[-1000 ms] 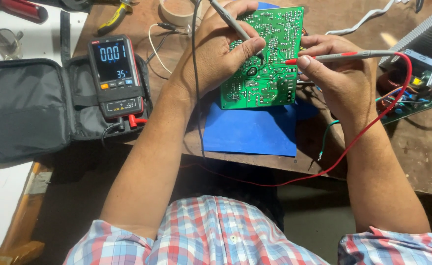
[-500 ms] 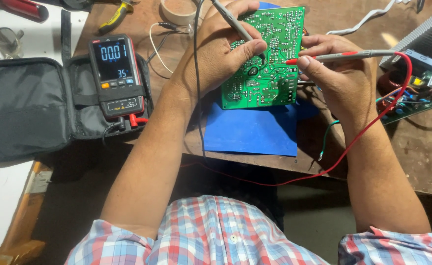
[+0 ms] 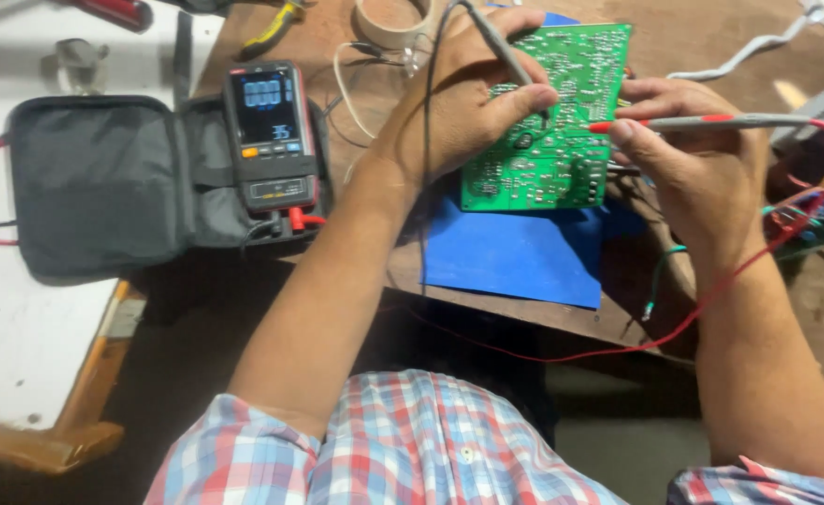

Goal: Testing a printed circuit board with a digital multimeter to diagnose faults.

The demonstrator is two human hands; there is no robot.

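Head view. The left hand (image 3: 459,103) grips a black test probe (image 3: 505,51) between thumb and forefinger, its tip on the solder side of a green circuit board (image 3: 562,140). The right hand (image 3: 702,164) pinches a red-tipped test probe (image 3: 702,122), its point touching the board's right edge. The board lies tilted over a blue sheet (image 3: 515,252) on the brown worktop (image 3: 711,42). Well to the left, a digital multimeter (image 3: 270,136) with a lit screen rests on an open grey pouch (image 3: 103,182); a red lead (image 3: 767,252) loops beneath the right wrist
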